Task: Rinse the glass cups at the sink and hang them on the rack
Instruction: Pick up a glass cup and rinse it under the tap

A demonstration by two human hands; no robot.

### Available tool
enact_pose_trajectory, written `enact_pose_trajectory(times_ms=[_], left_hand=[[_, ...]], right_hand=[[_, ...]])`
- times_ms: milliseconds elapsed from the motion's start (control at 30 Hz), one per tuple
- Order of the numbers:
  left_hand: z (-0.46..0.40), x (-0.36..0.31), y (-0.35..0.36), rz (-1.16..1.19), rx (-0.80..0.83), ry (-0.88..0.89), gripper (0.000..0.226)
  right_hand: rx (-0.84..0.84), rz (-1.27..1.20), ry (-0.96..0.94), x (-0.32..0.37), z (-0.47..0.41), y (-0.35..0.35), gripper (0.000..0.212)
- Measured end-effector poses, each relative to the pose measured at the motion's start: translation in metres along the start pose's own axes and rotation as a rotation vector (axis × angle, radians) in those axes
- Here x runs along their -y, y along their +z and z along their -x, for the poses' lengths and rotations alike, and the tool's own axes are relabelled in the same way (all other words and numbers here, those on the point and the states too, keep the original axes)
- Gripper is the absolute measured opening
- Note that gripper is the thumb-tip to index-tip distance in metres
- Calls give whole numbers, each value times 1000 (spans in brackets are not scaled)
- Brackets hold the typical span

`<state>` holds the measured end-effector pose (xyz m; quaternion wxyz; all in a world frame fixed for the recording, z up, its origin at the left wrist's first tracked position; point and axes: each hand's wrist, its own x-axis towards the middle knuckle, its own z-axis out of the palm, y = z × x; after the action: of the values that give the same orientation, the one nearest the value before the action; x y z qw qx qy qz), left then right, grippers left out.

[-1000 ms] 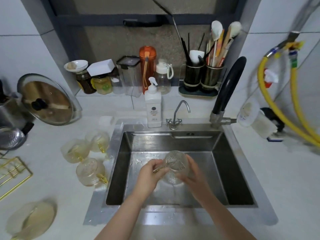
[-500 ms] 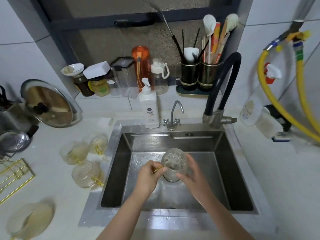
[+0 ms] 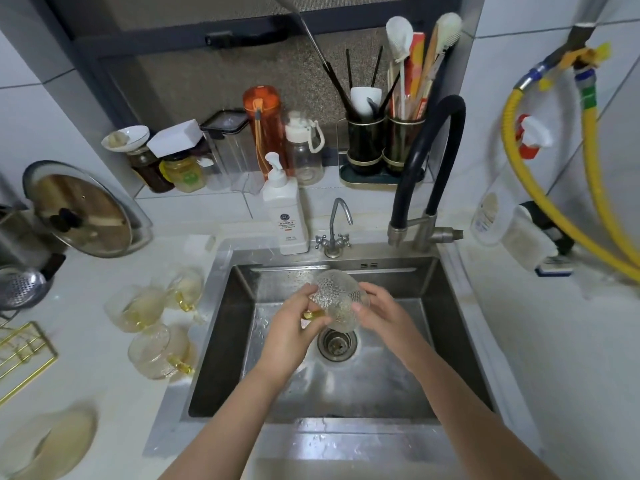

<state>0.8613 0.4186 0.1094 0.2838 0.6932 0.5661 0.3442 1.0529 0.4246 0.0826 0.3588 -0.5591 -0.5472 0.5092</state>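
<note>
Over the steel sink [image 3: 450, 341] I hold a textured glass cup [image 3: 337, 301] with a gold handle, tilted on its side above the drain [image 3: 337, 344]. My left hand [image 3: 291, 332] pinches the gold handle. My right hand [image 3: 379, 313] holds the cup's rim side with thumb and fingers. Three more glass cups [image 3: 157, 323] with gold handles lie on the counter left of the sink. A gold wire rack [image 3: 24, 355] shows at the left edge, partly cut off.
A black hose faucet [image 3: 431, 161] and a small tap [image 3: 334, 226] stand behind the sink, beside a soap bottle [image 3: 285, 216]. Jars, bottles and utensil holders line the ledge. A pot lid [image 3: 81, 209] leans at left. Yellow hoses [image 3: 588, 188] hang at right. A glass dish [image 3: 45, 445] lies front left.
The cup has been raised a little and turned in my hands, so the drain below it now shows. My view has shifted slightly downward.
</note>
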Motion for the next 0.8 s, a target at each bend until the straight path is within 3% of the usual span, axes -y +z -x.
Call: enact_pose_trajectory(times_ms=[133,233,300,367,533,800], left_hand=[[-2,-4,-6,-81,-16,98,10],[0,-3,-8,-205,47,248,20],[-1,0,-8,-273,71,276,35],[3,-2,-9,-235,41,180,44],[8,-8,-14,-191,127,144,40],[7,-6,-22,-185,89,203,39]], right_hand=[[-36,-116,-27,10,3,1,21],[-77,-128,-33,18,4,0,8],[-100,-103,-39,24,3,0,9],[-125,-83,-41,29,1,1,12],[-114,-63,-36,30,0,4,18],[-108,-127,-61,42,3,8,37]])
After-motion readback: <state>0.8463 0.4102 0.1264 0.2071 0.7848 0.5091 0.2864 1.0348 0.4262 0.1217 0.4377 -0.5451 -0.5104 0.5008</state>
